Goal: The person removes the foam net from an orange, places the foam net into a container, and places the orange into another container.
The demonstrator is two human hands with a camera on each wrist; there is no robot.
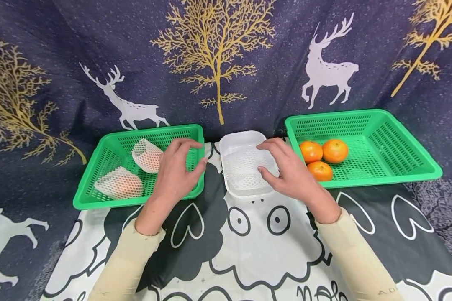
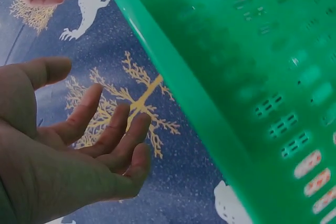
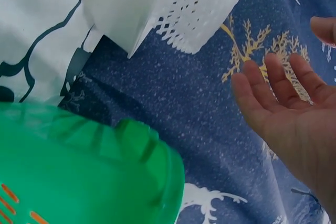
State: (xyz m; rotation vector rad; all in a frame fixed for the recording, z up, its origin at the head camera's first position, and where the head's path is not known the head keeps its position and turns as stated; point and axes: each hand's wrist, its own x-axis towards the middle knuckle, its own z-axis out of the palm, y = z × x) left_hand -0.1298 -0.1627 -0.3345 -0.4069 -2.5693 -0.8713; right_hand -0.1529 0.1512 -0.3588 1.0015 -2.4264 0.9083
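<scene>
My left hand (image 1: 178,169) hovers over the right end of the left green basket (image 1: 83,184), its fingers spread and loosely bent around nothing. Inside that basket lie two reddish fruits in white foam nets, one at the front left (image 1: 120,184) and one farther back (image 1: 146,155), partly behind the hand. Between the two green baskets stands a small white basket (image 1: 224,167) with a mesh pattern inside. Over its right side is my right hand (image 1: 288,171), fingers apart and empty. The wrist views show both palms bare, the left hand (image 2: 79,140) and the right hand (image 3: 294,103).
A second green basket (image 1: 403,179) stands on the right, with three oranges (image 1: 320,171) grouped at its left end. Black-and-white patterned cloth (image 1: 263,255) covers the table. Behind the baskets hangs a dark blue cloth (image 1: 135,46) printed with deer and golden trees.
</scene>
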